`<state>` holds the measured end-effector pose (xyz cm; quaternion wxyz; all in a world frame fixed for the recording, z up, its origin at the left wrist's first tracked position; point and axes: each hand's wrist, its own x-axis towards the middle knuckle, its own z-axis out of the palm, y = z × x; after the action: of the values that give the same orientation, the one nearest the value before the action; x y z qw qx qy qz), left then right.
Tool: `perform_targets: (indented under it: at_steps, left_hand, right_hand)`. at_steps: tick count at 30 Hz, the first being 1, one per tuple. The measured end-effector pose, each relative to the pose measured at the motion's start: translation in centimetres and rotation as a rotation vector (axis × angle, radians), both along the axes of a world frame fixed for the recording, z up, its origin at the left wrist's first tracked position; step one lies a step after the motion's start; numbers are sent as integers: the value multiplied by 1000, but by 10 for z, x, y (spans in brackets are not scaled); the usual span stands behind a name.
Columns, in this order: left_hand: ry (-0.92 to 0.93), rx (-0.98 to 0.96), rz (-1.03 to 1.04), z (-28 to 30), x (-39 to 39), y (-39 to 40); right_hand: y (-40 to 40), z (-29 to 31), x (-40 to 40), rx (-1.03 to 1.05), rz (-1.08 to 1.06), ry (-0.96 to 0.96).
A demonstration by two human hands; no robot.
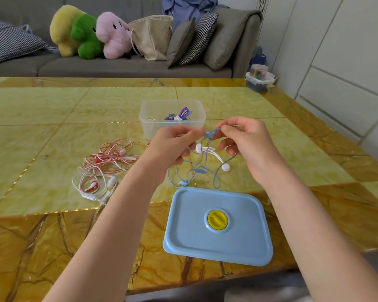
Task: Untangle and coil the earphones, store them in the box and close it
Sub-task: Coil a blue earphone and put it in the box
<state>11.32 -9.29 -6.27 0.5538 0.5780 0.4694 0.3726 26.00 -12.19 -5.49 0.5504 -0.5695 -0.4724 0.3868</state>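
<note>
Pinching the blue earphones with both your left hand and right hand keeps that knot lifted, so loose cable dangles free.

On the table, the open box stands toward the far middle, with coiled earphones in it. Its lid lies near the front edge. Between box and lid, both hands hold a tangled cord above the tabletop. Left of them lies a second tangle of earphones. A sofa stands behind the table.
</note>
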Motion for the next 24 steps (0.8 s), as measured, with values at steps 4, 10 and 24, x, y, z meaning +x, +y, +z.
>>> perform_targets:
  at_steps: [4,10,24]
  left_hand:
    - [75,43,-47,-2,1,0]
    - [40,67,-16,-5,1,3]
    - [28,13,-23,-7,10,3]
  right_hand:
    - [-1,0,-1,8,11,9]
    - [-3,1,0,18,70,-75]
    - [-3,0,-4,16,-21,-27]
